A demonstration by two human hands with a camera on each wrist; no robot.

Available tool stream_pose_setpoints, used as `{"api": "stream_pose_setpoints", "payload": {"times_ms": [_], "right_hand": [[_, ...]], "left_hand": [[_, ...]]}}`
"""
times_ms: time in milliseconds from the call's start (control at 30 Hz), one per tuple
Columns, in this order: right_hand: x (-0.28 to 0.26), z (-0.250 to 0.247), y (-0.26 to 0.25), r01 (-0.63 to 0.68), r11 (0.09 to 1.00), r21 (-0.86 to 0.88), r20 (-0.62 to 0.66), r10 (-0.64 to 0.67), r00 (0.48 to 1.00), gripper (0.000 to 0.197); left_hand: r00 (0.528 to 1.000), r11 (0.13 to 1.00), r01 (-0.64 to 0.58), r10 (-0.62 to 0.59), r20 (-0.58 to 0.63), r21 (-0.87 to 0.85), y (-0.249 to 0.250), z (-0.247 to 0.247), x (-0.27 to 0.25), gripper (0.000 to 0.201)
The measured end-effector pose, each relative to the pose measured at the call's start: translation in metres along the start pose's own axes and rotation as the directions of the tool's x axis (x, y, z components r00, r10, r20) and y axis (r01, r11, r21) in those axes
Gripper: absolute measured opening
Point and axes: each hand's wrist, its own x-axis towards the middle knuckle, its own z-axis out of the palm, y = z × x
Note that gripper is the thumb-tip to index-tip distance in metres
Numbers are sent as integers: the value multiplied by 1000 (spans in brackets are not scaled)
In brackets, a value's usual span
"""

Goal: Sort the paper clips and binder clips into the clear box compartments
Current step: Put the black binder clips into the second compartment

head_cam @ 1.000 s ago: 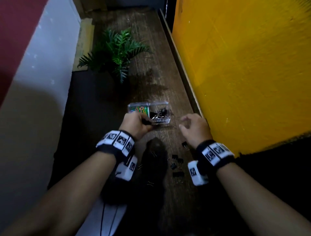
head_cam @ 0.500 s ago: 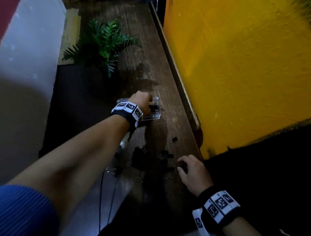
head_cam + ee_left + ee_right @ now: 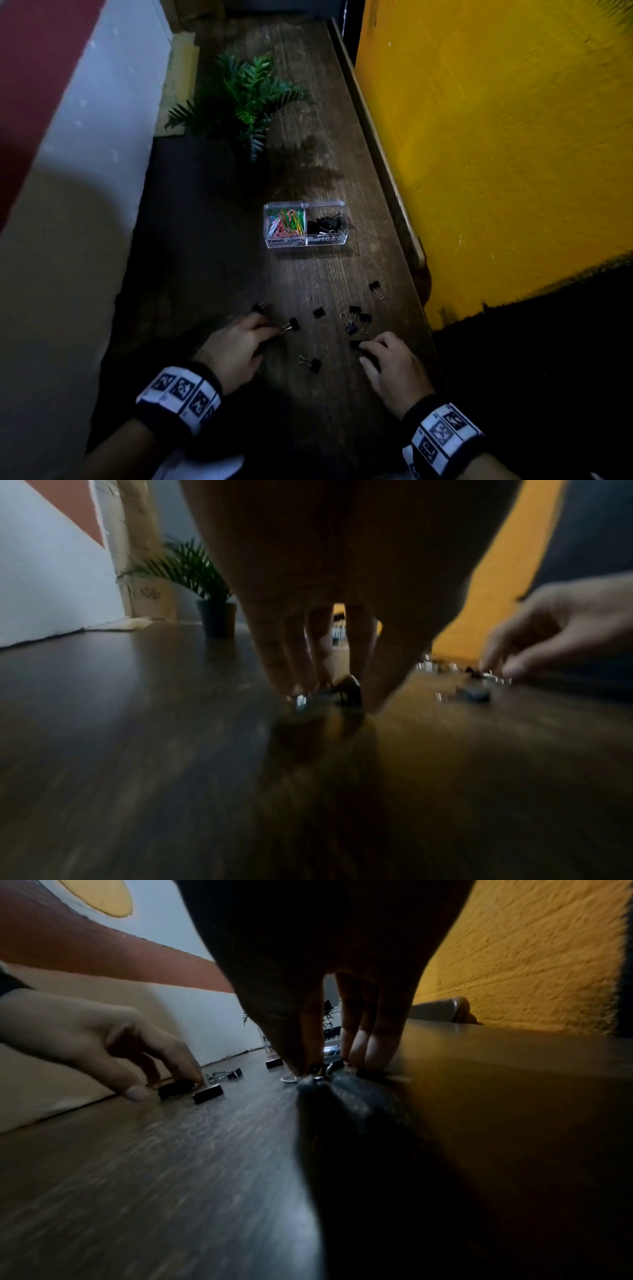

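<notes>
The clear box (image 3: 344, 222) stands mid-table; its left compartment holds coloured paper clips (image 3: 286, 222), its right one black binder clips (image 3: 325, 224). Several loose black binder clips (image 3: 354, 310) lie scattered nearer to me. My left hand (image 3: 272, 333) is down on the table, thumb and fingertips pinching one binder clip (image 3: 293, 323), seen close up as a binder clip (image 3: 346, 692) in the left wrist view. My right hand (image 3: 363, 349) pinches another binder clip (image 3: 356, 343) at the pile's near right; the right wrist view shows its fingertips (image 3: 373, 1050) on that binder clip (image 3: 316, 1069).
A green potted plant (image 3: 246, 99) stands at the far left of the wooden table (image 3: 308, 428). A yellow wall (image 3: 496, 137) runs along the table's right edge, and a white wall (image 3: 85, 171) rises on the left. One more binder clip (image 3: 312, 364) lies between my hands.
My left hand has pulled back from the clear box to the loose clips near me and taken hold of one. My right hand stays low at the pile.
</notes>
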Motion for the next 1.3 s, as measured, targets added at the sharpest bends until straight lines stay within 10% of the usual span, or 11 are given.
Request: {"api": "stream_pose_setpoints", "payload": {"times_ms": [467, 733, 900, 1300], "right_hand": [[11, -21, -10, -52, 996, -73, 94, 59, 994, 9], [13, -6, -64, 427, 903, -40, 299, -397, 868, 39], [21, 0, -70, 557, 820, -134, 439, -454, 775, 39], [24, 2, -78, 475, 856, -204, 553, -300, 778, 27]], "left_hand": [[984, 989, 123, -132, -118, -82, 3, 9, -14, 33], [915, 893, 124, -271, -298, -432, -14, -20, 6, 37], [921, 913, 86, -225, -317, -399, -15, -37, 14, 37], [902, 988, -142, 105, -419, -58, 51, -140, 144, 31]]}}
